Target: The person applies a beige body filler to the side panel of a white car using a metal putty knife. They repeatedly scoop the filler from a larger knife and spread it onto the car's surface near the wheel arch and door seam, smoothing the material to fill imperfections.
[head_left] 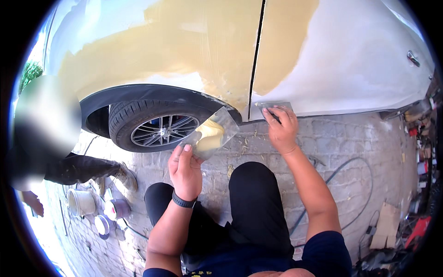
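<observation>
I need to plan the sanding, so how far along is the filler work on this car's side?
Done: yellow filler already covers a broad patch across both white panels. In hand: the right hand presses a spreader against the door's lower edge, while the left hand holds a clear board loaded with more filler. Left: that filler is unspread, and ridges show in the coat.

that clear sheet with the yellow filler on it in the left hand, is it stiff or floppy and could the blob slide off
The clear sheet probably has some stiffness: the left hand grips one corner and it juts out flat without drooping. It looks thin, so likely light and a bit bendy. The yellow filler sits heaped on the tilted surface, suggesting it is thick and sticky rather than runny.
</observation>
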The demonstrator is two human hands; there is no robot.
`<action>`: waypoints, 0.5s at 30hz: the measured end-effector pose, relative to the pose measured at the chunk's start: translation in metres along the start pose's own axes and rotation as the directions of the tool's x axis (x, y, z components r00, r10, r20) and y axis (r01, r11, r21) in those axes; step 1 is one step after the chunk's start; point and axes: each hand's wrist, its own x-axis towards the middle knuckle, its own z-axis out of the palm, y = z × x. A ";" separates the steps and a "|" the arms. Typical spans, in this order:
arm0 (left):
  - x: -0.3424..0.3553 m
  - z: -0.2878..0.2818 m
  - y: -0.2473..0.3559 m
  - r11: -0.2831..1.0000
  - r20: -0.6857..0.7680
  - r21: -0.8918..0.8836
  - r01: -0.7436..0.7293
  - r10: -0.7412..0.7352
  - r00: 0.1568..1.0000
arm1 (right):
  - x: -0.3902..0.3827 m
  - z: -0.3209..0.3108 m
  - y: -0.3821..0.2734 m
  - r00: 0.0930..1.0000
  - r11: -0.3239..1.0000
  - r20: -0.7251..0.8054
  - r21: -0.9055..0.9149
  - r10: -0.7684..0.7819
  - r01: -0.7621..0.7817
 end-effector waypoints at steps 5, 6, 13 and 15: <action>-0.003 0.000 -0.005 1.000 0.001 0.001 -0.012 0.012 1.000 | 0.022 -0.052 -0.059 0.995 0.958 0.002 0.269 0.099 -0.096; -0.004 0.002 -0.005 1.000 0.004 0.013 -0.011 0.011 1.000 | 0.026 -0.057 -0.074 0.995 0.945 -0.013 0.315 0.099 -0.090; -0.012 0.020 -0.005 1.000 0.079 -0.012 -0.020 0.021 0.997 | 0.042 -0.060 -0.137 0.995 0.917 0.038 0.384 0.096 -0.104; -0.014 0.023 -0.007 1.000 0.070 -0.011 -0.022 0.023 0.997 | 0.044 -0.062 -0.148 0.992 0.910 0.086 0.397 0.097 -0.124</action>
